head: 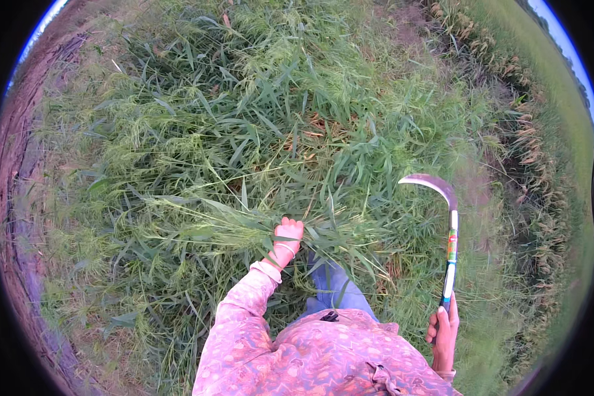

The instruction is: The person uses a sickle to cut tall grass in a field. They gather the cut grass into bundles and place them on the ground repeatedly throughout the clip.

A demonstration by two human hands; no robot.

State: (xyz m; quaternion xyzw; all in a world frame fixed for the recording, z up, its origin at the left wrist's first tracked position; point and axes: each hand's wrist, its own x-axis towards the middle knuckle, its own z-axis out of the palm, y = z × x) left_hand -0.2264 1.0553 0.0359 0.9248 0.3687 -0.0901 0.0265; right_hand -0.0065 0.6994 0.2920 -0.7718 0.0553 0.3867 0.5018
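Note:
My left hand (288, 236) is closed around a bundle of cut green grass (218, 225) in front of my body. Leafy, seeded tops stick out to the left of the fist, and pale stem ends fan out to the right. Off to the right, my right hand (444, 330) grips the lower end of a sickle (452, 247) by its handle. The sickle stands well apart from the bundle, with its curved metal blade (433, 183) at the far end, the tip turned left. A coloured label sits on the handle.
Dense green grass (178, 123) surrounds me, tangled and partly flattened. Dry straw (321, 131) shows through ahead. Along the right runs a row of drooping, ripe-looking seed heads (529, 133), with a green field (564, 99) beyond. Bare brown ground (17, 163) borders the left.

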